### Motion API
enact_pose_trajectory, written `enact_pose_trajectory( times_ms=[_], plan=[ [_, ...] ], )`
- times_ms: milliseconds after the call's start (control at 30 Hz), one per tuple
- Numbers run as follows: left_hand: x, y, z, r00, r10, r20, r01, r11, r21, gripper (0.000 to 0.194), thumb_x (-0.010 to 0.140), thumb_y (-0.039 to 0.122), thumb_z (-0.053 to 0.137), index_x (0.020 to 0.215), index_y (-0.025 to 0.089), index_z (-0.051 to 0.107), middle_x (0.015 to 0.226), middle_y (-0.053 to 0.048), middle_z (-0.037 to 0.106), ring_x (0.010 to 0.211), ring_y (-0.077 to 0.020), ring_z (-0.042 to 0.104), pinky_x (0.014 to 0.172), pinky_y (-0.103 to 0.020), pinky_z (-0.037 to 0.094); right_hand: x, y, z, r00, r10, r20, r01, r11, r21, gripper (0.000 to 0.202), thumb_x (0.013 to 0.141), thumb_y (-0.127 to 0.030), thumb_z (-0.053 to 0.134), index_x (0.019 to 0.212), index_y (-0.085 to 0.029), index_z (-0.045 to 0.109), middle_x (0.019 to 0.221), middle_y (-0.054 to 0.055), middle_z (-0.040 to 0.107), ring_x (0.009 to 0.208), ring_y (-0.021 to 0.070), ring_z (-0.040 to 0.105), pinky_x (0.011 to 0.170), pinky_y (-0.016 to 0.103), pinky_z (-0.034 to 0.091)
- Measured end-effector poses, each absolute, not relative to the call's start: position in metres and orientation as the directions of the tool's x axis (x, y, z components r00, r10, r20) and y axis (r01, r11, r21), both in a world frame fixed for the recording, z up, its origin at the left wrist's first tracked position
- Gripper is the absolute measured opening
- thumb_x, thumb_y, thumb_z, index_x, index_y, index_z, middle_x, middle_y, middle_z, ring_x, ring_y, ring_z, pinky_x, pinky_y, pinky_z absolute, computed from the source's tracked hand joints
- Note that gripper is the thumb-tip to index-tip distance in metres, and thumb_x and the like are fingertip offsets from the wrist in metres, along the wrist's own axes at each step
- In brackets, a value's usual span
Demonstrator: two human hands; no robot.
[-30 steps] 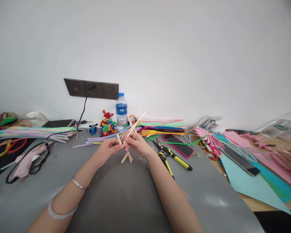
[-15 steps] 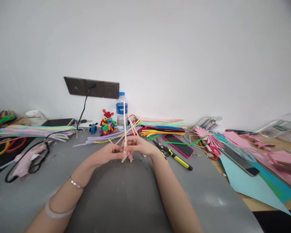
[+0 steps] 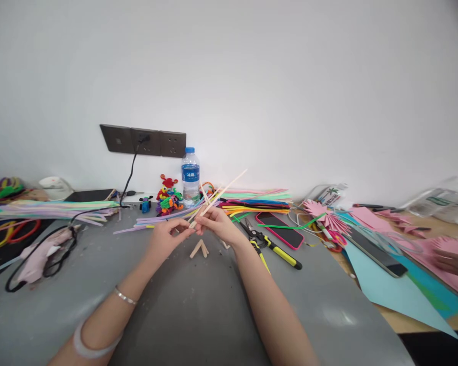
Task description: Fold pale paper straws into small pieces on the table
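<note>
Both of my hands are raised in front of the far pile of chenille stems. Pinched in my right hand is a long beige chenille stem, slanting up to the right. The fingertips of my left hand close on its lower end, close to my right fingers. More thin beige strips rise behind my right fingers; whether they are held or joined to it I cannot tell. Below my hands a short folded beige piece rests on the grey table.
Yellow-black pliers and a pink-cased phone lie right of my hands. A water bottle and fuzzy figures stand behind. Left is a corded pink glue gun. Another person's hand is at far right, by pink paper.
The long beige stem has swung from upright to leaning right. My hands have lifted slightly, and the short folded piece beneath them now shows fully on the table.
</note>
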State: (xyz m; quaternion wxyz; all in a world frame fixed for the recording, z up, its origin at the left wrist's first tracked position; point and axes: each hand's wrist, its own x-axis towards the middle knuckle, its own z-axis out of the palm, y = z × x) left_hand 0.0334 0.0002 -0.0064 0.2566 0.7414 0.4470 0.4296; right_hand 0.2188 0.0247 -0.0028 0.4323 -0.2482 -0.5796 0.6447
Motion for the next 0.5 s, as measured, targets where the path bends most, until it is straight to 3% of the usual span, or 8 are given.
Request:
enact_pose_trajectory(
  times_ms=[367, 500],
  plan=[
    [0.033, 0.0, -0.013, 0.227, 0.834, 0.503, 0.347, -0.552, 0.758, 0.014, 0.08, 0.031, 0.065, 0.078, 0.023, 0.077, 0.066, -0.003, 0.072, 0.052, -0.0161, 0.06, 0.054, -0.025, 0.043, 0.219, 0.022, 0.003, -0.514, 0.833, 0.203, -0.226, 0.096, -0.969, 0.03, 0.077, -0.043, 0.071, 0.077, -0.015, 0.059, 0.065, 0.0, 0.064, 0.058, 0.0103, 0.061, 0.057, 0.022, 0.05],
    [0.031, 0.002, -0.018, 0.228, 0.797, 0.56, 0.407, -0.6, 0.689, 0.014, 0.08, 0.029, 0.065, 0.081, 0.025, 0.078, 0.073, -0.005, 0.074, 0.059, -0.0187, 0.063, 0.061, -0.027, 0.047, 0.218, 0.023, 0.002, -0.507, 0.838, 0.201, -0.223, 0.098, -0.97, 0.031, 0.077, -0.044, 0.07, 0.076, -0.015, 0.059, 0.066, 0.0, 0.064, 0.058, 0.0103, 0.061, 0.057, 0.022, 0.05]
  ],
)
